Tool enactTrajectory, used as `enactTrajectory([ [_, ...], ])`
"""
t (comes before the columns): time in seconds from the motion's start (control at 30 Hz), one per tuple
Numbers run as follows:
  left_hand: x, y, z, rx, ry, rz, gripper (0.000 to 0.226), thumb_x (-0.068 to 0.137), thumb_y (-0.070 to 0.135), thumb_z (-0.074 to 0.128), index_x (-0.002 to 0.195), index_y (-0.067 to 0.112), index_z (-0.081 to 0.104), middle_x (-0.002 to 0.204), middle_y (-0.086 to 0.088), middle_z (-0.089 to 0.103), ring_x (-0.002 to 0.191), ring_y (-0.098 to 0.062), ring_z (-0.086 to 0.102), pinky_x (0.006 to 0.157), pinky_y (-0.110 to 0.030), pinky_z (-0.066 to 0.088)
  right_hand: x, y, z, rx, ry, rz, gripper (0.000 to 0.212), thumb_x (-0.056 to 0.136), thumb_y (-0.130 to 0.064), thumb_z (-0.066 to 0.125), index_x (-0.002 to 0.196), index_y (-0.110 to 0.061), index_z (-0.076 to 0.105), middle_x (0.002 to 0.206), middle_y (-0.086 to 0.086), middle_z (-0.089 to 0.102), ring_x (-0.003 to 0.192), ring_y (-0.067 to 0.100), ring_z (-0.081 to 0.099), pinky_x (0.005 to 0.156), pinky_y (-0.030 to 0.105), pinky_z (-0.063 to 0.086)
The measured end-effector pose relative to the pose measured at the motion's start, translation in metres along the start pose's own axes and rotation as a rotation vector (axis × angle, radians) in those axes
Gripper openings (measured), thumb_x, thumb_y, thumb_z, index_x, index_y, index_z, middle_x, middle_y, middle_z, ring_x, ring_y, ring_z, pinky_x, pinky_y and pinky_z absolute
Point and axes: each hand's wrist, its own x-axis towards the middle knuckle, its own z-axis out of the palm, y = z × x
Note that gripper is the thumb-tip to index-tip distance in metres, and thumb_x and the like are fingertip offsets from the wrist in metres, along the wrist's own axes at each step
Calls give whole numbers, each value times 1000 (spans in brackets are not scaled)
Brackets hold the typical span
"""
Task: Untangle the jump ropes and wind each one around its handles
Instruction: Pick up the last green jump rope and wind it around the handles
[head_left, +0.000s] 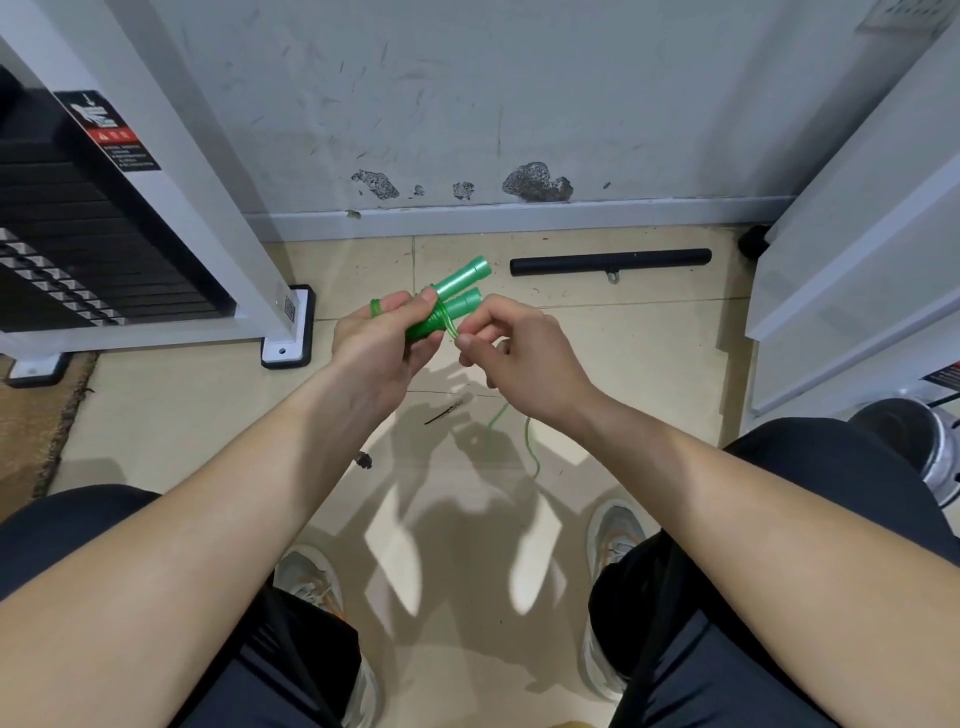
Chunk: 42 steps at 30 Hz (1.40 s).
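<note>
Two green jump-rope handles (461, 288) lie side by side in my left hand (382, 340), which grips them with the thumb on top. Green rope coils (439, 319) wrap around the middle of the pair. A green loop circles one fingertip of that hand. My right hand (511, 356) pinches the thin green rope just right of the coils. A loose length of rope (530, 447) hangs below my right hand toward the floor. Only this one rope is in view.
A black bar (610, 262) with a metal ring lies on the tiled floor near the wall. A weight-stack machine (104, 260) stands at left, white panels (857, 260) at right. My knees and shoes (615, 540) fill the bottom.
</note>
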Motion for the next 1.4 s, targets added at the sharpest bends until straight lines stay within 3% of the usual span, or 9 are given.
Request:
enactTrajectory([
  [0.3,-7,21,-2,84,-359,-87,27,86,10,71,112,10,64,95,-6,72,78,-19,68,69,-23,57,12,1,-22,41,-189,251,35,90,-39,72,77,-7,67,56,-7,53,49,5,43,51,21,36],
  [0.43,-8,35,-9,489,-544,-32,37,72,4,77,106,15,66,88,-1,71,73,-15,69,64,-26,59,16,0,-38,-37,-316,219,11,93,-4,64,83,-2,68,66,2,45,55,7,37,54,21,31],
  [0.5,-10,37,-11,700,-604,7,40,73,-3,79,108,11,67,89,-3,72,74,-16,70,65,-27,60,16,1,-42,-40,-350,232,16,92,4,61,86,-6,74,64,0,51,51,4,39,50,17,32],
  [0.67,-14,27,-5,1128,-574,154,35,79,-2,80,109,10,66,95,-1,73,69,-8,67,67,-24,59,14,5,-36,-107,-379,284,12,91,-15,71,81,-12,77,61,-3,59,49,8,45,49,20,38],
  [0.83,-7,15,-4,1331,-424,382,37,75,13,85,105,18,63,97,6,70,75,-11,66,71,-22,55,15,9,-28,-12,-257,399,15,91,-10,65,87,1,75,74,7,66,52,12,51,51,24,47],
  [0.97,-3,1,-3,1232,-173,559,35,77,16,81,105,21,60,92,9,66,78,-7,62,62,-21,47,13,7,-21,269,-119,430,14,94,-3,59,98,5,70,77,11,68,52,13,58,55,27,55],
  [1.1,-2,-10,1,1085,-41,623,36,79,21,79,106,26,56,93,12,63,83,-10,62,73,-27,50,11,5,-13,388,-67,422,6,96,-7,61,97,-2,66,74,10,68,50,13,58,52,26,53],
  [1.27,1,-18,3,832,5,473,42,80,18,80,114,19,56,98,10,62,87,-11,66,81,-32,56,12,7,-7,399,-28,346,7,97,-6,60,92,-6,66,73,8,67,53,13,54,53,26,48],
  [1.4,0,-15,5,544,-31,227,46,83,11,80,121,9,54,116,-9,64,96,-25,72,78,-33,61,12,7,-6,363,-7,308,9,97,-6,59,101,-5,67,75,7,68,53,11,54,56,25,49],
])
